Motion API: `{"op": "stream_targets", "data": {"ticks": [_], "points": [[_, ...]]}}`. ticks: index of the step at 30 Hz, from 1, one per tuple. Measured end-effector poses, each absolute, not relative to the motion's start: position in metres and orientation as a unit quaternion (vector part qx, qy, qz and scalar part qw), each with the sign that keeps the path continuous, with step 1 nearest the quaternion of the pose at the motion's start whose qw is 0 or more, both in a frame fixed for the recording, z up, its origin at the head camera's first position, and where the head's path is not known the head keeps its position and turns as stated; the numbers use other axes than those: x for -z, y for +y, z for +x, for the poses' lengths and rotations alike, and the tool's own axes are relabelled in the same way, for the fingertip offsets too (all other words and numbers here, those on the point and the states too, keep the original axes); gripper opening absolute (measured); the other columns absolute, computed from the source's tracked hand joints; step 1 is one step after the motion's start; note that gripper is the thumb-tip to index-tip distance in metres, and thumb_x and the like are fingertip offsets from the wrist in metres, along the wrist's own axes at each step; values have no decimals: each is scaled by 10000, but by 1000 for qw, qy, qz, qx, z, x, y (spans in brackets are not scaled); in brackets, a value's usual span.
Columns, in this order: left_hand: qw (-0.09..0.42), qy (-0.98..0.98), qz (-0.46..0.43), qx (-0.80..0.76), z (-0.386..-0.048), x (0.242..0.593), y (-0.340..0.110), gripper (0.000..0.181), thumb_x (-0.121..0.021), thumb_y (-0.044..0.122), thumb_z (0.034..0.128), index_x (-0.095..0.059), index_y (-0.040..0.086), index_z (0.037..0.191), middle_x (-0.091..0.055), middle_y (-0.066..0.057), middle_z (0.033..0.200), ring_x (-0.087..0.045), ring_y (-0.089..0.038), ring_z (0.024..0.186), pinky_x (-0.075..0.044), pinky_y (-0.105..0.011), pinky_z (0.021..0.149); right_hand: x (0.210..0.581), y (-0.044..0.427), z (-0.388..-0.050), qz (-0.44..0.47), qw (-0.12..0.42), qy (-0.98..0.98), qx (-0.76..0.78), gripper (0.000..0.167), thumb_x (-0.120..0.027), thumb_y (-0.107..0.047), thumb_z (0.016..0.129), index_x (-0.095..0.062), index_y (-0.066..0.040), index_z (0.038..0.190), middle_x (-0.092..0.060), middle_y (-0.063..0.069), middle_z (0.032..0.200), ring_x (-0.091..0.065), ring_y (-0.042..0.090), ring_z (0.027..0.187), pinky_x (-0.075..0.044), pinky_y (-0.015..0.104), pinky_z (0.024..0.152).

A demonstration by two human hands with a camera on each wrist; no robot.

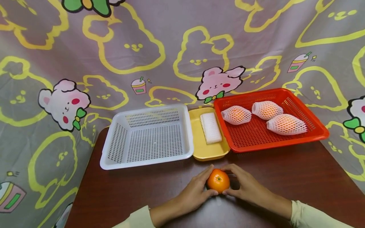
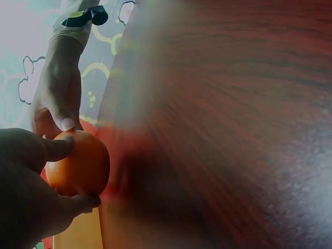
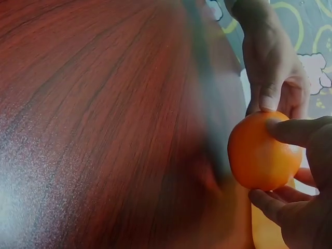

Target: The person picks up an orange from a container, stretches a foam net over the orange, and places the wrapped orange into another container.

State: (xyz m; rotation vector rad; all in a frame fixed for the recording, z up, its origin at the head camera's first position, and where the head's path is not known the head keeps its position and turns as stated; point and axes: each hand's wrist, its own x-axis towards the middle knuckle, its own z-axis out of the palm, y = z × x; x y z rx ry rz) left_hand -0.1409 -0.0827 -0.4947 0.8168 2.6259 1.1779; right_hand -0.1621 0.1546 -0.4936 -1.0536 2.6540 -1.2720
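A bare orange (image 1: pixel 218 181) with a small green stem mark facing up is between both hands, near the table's front. My left hand (image 1: pixel 196 189) holds its left side between thumb and fingers. From the other side, my right hand (image 1: pixel 248 187) grips it the same way, the two thumbs close together at the near side. In the left wrist view the orange (image 2: pixel 83 165) shows smooth skin under both thumbs. The right wrist view shows the orange (image 3: pixel 262 153) with fingers on opposite sides. Whether it touches the table is hard to tell.
Behind the hands stands a yellow tray (image 1: pixel 203 153) with white foam net sleeves (image 1: pixel 211 128) stacked in it. A white basket (image 1: pixel 146 163) is on its left. The red basket (image 1: pixel 248 144) on its right contains three net-wrapped oranges (image 1: pixel 286 124). A patterned cloth (image 1: pixel 159 41) hangs behind.
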Motion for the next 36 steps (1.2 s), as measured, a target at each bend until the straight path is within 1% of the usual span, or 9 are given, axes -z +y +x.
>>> {"op": "stream_targets", "data": {"ticks": [9, 12, 15, 18, 21, 24, 28, 32, 36], "points": [[73, 882, 269, -381, -135, 499, -82, 766, -753, 203, 927, -372, -32, 1549, -465, -175, 1561, -480, -278, 1439, -412, -407, 1191, 492, 153, -160, -356, 5, 869, 343, 638, -907, -259, 773, -558, -99, 1282, -631, -10, 1237, -660, 182, 1116, -591, 408, 929], [61, 884, 264, -380, -134, 500, -82, 769, -756, 205, 924, -373, -23, 1551, -476, -153, 1551, -496, -262, 1423, -420, -397, 1185, 482, 150, -163, -364, 17, 880, 305, 575, -856, -296, 835, -576, -91, 1294, -609, 33, 1292, -629, 239, 1198, -568, 459, 975], [53, 887, 266, -374, -133, 500, -81, 771, -756, 206, 922, -372, -18, 1553, -477, -141, 1551, -494, -249, 1423, -420, -390, 1185, 464, 140, -169, -367, 4, 896, 252, 453, -789, -332, 903, -628, -108, 1263, -600, 39, 1298, -616, 224, 1207, -565, 450, 976], [45, 889, 276, -363, -134, 500, -81, 759, -764, 200, 913, -393, -14, 1539, -492, -128, 1531, -497, -234, 1418, -418, -379, 1187, 444, 124, -180, -369, -34, 906, 204, 334, -764, -303, 932, -656, -114, 1185, -613, 29, 1188, -640, 152, 1043, -594, 368, 855], [42, 892, 280, -351, -135, 500, -79, 771, -772, 200, 906, -389, -22, 1538, -497, -134, 1520, -500, -232, 1411, -419, -374, 1185, 424, 103, -198, -353, -61, 920, 159, 319, -780, -235, 918, -638, -54, 1139, -617, 65, 1059, -637, 177, 896, -590, 348, 733], [50, 898, 273, -341, -136, 498, -78, 783, -772, 218, 912, -379, -28, 1543, -493, -148, 1526, -503, -242, 1407, -423, -378, 1182, 412, 83, -224, -318, -40, 941, 108, 340, -772, -200, 915, -613, 24, 1114, -621, 138, 981, -636, 275, 844, -583, 399, 698], [55, 900, 263, -343, -137, 498, -76, 775, -786, 227, 903, -404, -27, 1527, -507, -146, 1512, -516, -265, 1397, -433, -397, 1175, 415, 64, -266, -281, 5, 960, 16, 249, -697, -125, 942, -613, 87, 1040, -630, 206, 907, -636, 357, 863, -576, 468, 776], [58, 896, 257, -357, -139, 498, -76, 779, -814, 215, 877, -423, -16, 1509, -531, -121, 1471, -550, -236, 1354, -453, -377, 1157, 422, 47, -298, -199, 70, 978, 8, 242, -547, -40, 974, -593, 150, 1116, -615, 311, 1060, -627, 432, 1011, -579, 514, 875], [62, 895, 245, -367, -141, 498, -75, 776, -846, 209, 844, -453, -10, 1477, -558, -100, 1416, -574, -203, 1298, -468, -347, 1136, 431, 30, -316, -91, 116, 987, 60, 415, -448, -67, 1007, -456, 213, 1313, -510, 405, 1280, -541, 516, 1192, -544, 553, 980]]}}
